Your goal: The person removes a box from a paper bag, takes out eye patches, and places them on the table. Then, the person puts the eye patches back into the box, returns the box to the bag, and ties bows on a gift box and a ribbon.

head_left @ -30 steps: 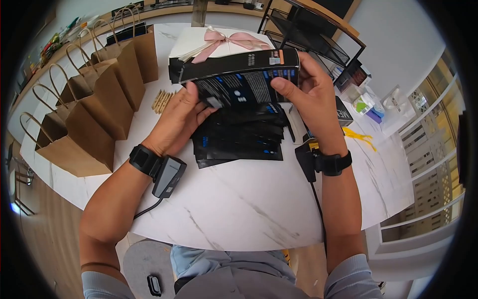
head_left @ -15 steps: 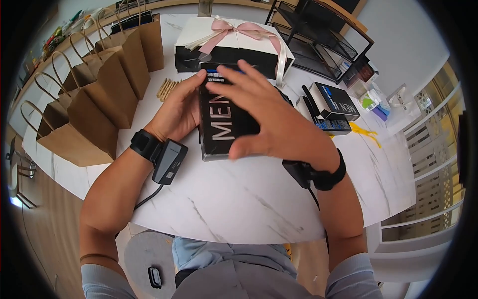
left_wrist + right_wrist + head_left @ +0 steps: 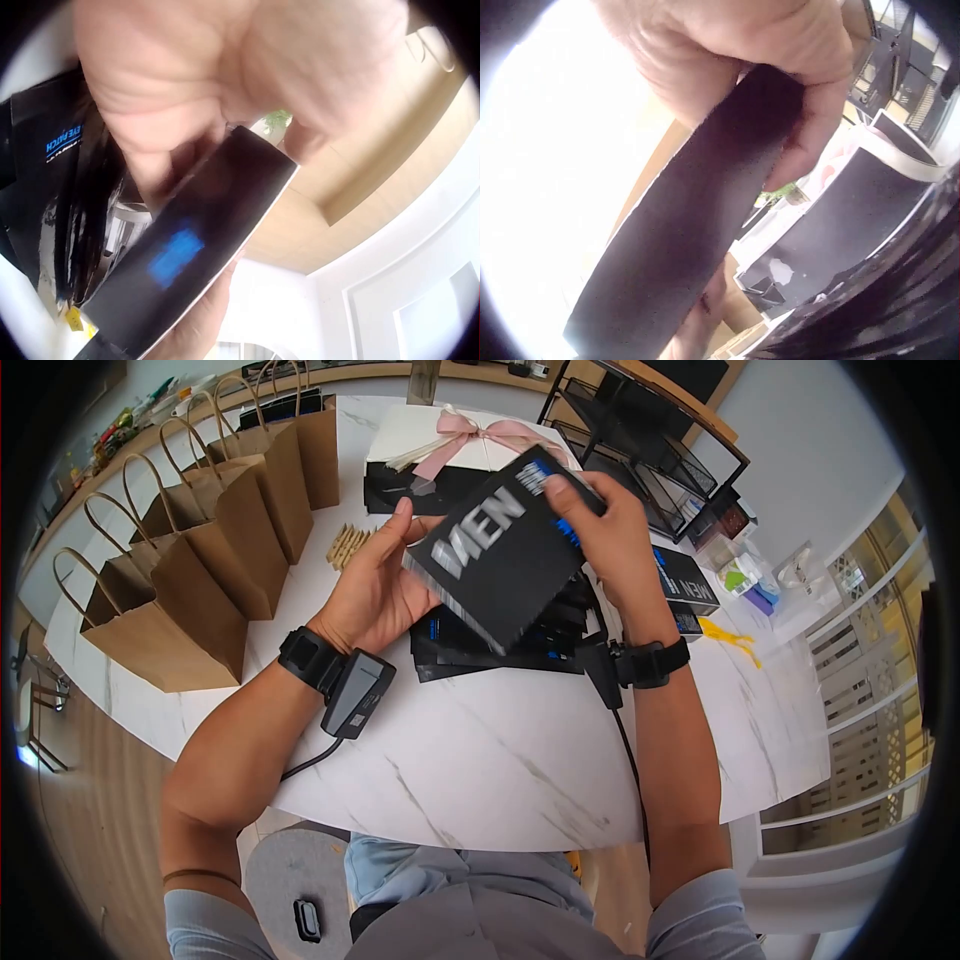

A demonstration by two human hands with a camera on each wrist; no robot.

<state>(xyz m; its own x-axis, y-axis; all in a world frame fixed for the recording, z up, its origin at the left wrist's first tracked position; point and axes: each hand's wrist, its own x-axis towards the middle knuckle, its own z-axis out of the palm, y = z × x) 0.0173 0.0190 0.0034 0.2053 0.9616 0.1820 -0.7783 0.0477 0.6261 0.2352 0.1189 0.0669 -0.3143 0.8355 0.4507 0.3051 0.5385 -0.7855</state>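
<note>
A black box printed "MEN" (image 3: 500,550) is tilted above the table in the head view. My right hand (image 3: 618,545) grips its upper right end, thumb on the broad printed face. My left hand (image 3: 375,585) is beside the lower left corner, palm turned up and thumb raised off the box, some fingers hidden behind it. The left wrist view shows the box's narrow side (image 3: 195,232) in the space between left thumb and fingers. Beneath the box lies a pile of flat black packets (image 3: 465,660); one packet (image 3: 45,150) reads "EYE PATCH".
Several brown paper bags (image 3: 190,605) stand in a row at left. Behind the hands is a black-and-white gift box (image 3: 395,485) with a pink bow. Small wooden clips (image 3: 350,547) lie near the bags. Another black box (image 3: 684,580) and yellow strips (image 3: 730,635) lie at right.
The box was held in both hands, then stood turned lengthwise in the left hand while the right was spread over it. Now the right hand grips it, tilted, and the left has loosened.
</note>
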